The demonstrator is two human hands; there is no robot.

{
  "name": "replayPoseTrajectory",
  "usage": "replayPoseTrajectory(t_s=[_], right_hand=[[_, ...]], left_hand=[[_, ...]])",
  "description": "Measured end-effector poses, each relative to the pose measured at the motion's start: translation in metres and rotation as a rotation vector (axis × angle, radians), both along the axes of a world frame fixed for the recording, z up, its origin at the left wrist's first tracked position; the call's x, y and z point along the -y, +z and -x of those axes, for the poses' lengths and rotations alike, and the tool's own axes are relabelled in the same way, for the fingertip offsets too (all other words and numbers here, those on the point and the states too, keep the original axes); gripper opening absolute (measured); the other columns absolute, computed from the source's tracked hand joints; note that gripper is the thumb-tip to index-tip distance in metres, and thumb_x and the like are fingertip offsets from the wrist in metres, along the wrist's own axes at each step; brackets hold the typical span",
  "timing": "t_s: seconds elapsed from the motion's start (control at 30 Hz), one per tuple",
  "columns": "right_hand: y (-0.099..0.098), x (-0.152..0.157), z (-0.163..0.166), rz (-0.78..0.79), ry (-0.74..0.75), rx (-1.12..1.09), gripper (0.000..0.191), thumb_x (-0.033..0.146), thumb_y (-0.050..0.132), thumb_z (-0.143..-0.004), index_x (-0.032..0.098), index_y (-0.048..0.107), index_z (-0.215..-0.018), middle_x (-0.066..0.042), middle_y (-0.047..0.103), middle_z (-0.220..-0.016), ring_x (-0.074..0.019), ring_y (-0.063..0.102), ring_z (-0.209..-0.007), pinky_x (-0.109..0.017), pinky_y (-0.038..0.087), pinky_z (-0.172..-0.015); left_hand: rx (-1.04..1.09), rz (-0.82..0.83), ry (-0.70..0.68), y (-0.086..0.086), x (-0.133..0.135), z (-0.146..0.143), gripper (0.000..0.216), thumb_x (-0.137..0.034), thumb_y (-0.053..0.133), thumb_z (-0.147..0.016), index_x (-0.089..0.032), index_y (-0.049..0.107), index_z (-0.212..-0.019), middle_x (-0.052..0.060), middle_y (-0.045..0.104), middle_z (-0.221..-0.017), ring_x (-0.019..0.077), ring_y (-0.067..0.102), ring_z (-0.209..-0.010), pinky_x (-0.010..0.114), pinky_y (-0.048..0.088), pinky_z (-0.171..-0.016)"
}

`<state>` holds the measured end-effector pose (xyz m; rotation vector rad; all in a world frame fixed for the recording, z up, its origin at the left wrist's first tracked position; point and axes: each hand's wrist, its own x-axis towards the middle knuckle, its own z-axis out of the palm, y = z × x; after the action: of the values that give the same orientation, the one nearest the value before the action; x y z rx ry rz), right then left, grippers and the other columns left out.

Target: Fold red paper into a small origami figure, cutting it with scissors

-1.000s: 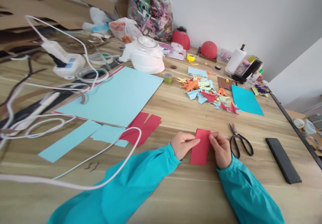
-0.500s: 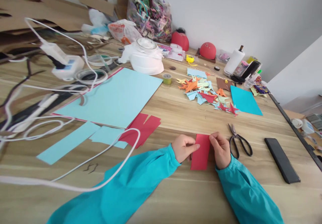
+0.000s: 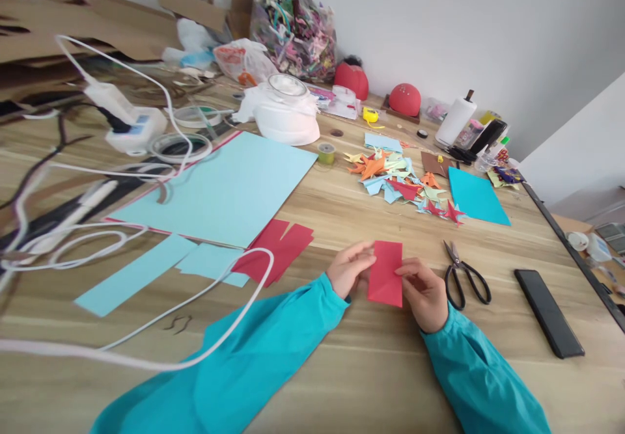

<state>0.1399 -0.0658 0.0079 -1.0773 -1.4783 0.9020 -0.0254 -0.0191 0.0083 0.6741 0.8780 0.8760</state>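
A red paper rectangle (image 3: pixel 385 271) is held between both hands just above the wooden table (image 3: pixel 322 369). My left hand (image 3: pixel 349 268) pinches its left edge, thumb in front and the other fingers partly behind. On the right edge, lower down, my right hand (image 3: pixel 424 291) grips the paper between thumb and fingers. A faint diagonal crease shows near the bottom of the paper. Black-handled scissors (image 3: pixel 463 276) lie right of my right hand. Farther left are red paper pieces (image 3: pixel 278 255) and pale blue paper strips (image 3: pixel 137 274).
A large pale blue sheet (image 3: pixel 219 187) lies on the left, with a white cable (image 3: pixel 266 278) looping near my left sleeve. Folded paper shapes (image 3: pixel 390 177) are heaped behind my hands. A turquoise sheet (image 3: pixel 478 196) and a black phone (image 3: pixel 549 313) lie to the right.
The red paper has moved up and slightly left, and its tilt has changed. My right hand has slid from its top corner to lower on the right edge.
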Motion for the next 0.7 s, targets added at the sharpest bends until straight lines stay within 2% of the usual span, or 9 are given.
replayPoseTrajectory(t_s=[0.07, 0.1, 0.2, 0.27, 0.3, 0.43, 0.53, 0.7], right_hand=[[-0.001, -0.002, -0.001, -0.002, -0.034, -0.065, 0.008, 0.019, 0.060, -0.079, 0.022, 0.066, -0.083, -0.006, 0.061, -0.088, -0.0178, 0.059, -0.084, -0.028, 0.049, -0.068], [-0.001, -0.003, -0.001, -0.002, -0.046, -0.101, 0.008, 0.019, 0.061, -0.078, 0.023, 0.066, -0.083, -0.006, 0.061, -0.087, -0.0175, 0.059, -0.083, -0.028, 0.049, -0.068], [-0.002, -0.005, -0.001, 0.006, -0.048, -0.167, 0.007, 0.020, 0.064, -0.076, 0.023, 0.067, -0.081, -0.005, 0.062, -0.085, -0.0169, 0.059, -0.081, -0.028, 0.049, -0.068], [-0.002, -0.004, -0.001, 0.029, -0.019, -0.189, 0.007, 0.022, 0.065, -0.075, 0.023, 0.067, -0.082, -0.005, 0.062, -0.086, -0.0174, 0.060, -0.081, -0.028, 0.050, -0.067], [-0.002, -0.004, 0.000, 0.045, -0.001, -0.195, 0.008, 0.022, 0.066, -0.074, 0.023, 0.067, -0.082, -0.005, 0.062, -0.087, -0.0180, 0.060, -0.082, -0.028, 0.050, -0.066], [0.003, -0.002, 0.002, 0.080, 0.015, -0.133, 0.009, 0.026, 0.070, -0.071, 0.020, 0.066, -0.077, -0.007, 0.063, -0.090, -0.0195, 0.060, -0.085, -0.030, 0.051, -0.069], [0.007, -0.001, 0.005, 0.079, -0.027, -0.095, 0.015, 0.029, 0.068, -0.073, 0.018, 0.061, -0.065, -0.005, 0.065, -0.081, -0.0183, 0.060, -0.079, -0.033, 0.050, -0.072], [0.006, -0.002, 0.009, 0.208, -0.103, -0.208, 0.025, 0.033, 0.074, -0.065, 0.019, 0.054, -0.070, 0.000, 0.063, -0.065, -0.0120, 0.056, -0.053, -0.026, 0.048, -0.051]], left_hand=[[0.036, -0.106, 0.029, 0.002, 0.002, 0.001, 0.060, -0.020, 0.064, -0.061, -0.022, 0.052, -0.120, 0.001, 0.065, -0.080, 0.0131, 0.061, -0.056, 0.021, 0.046, -0.045], [0.021, -0.198, 0.022, 0.003, 0.003, 0.001, 0.061, -0.017, 0.062, -0.061, -0.023, 0.051, -0.121, 0.002, 0.065, -0.087, 0.0128, 0.062, -0.058, 0.022, 0.047, -0.048], [-0.108, -0.532, -0.013, 0.006, 0.007, 0.001, 0.032, -0.016, 0.064, -0.063, -0.017, 0.068, -0.095, 0.007, 0.064, -0.094, 0.0156, 0.063, -0.072, 0.024, 0.051, -0.062], [-0.155, -0.674, -0.023, 0.006, 0.008, 0.000, 0.015, -0.020, 0.067, -0.065, -0.015, 0.071, -0.078, 0.009, 0.065, -0.089, 0.0190, 0.063, -0.082, 0.027, 0.051, -0.071], [-0.159, -0.710, -0.023, 0.006, 0.009, 0.000, 0.013, -0.022, 0.069, -0.065, -0.015, 0.072, -0.075, 0.009, 0.065, -0.086, 0.0199, 0.063, -0.083, 0.028, 0.051, -0.073], [-0.223, -0.745, -0.011, 0.005, 0.009, 0.000, 0.016, -0.029, 0.070, -0.066, -0.015, 0.073, -0.074, 0.009, 0.067, -0.085, 0.0199, 0.063, -0.080, 0.028, 0.051, -0.070], [-0.315, -0.753, -0.032, 0.008, 0.011, 0.001, 0.016, -0.029, 0.066, -0.071, -0.015, 0.073, -0.073, 0.010, 0.069, -0.089, 0.0208, 0.064, -0.084, 0.028, 0.051, -0.071], [-0.372, -0.733, -0.027, 0.013, 0.017, -0.001, 0.013, -0.027, 0.065, -0.071, -0.016, 0.071, -0.069, 0.008, 0.071, -0.084, 0.0203, 0.064, -0.082, 0.028, 0.051, -0.071]])
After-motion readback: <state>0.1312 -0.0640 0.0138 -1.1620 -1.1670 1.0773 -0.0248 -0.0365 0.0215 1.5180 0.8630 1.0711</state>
